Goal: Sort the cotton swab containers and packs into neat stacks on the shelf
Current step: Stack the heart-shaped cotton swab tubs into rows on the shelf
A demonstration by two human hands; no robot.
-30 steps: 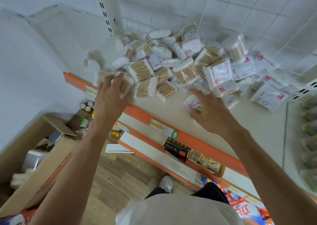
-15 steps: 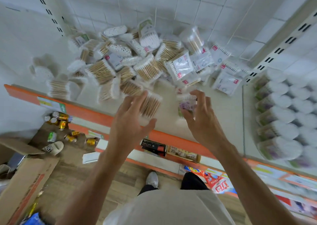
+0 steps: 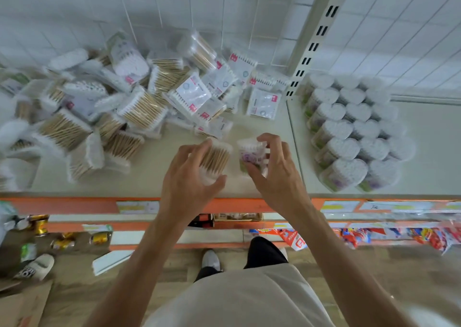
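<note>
Two items in hand above front of cream shelf [image 3: 154,177]. Left hand [image 3: 189,177]: fingers curled round clear pack of wooden-stick cotton swabs [image 3: 215,155]. Right hand [image 3: 277,169]: fingers pinch clear heart-shaped container with purple floral label [image 3: 249,152].

Done: neat block of matching heart-shaped containers [image 3: 349,132] stacked in rows on right shelf section.

Left: large jumbled heap of swab packs and labelled bags [image 3: 129,102] across left section, unsorted. Judgement: well under halfway.

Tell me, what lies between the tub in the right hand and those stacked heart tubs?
Only bare shelf, crossed by a panel seam, lies between the tub in the right hand and the heart tubs, seen from the head camera.
</note>
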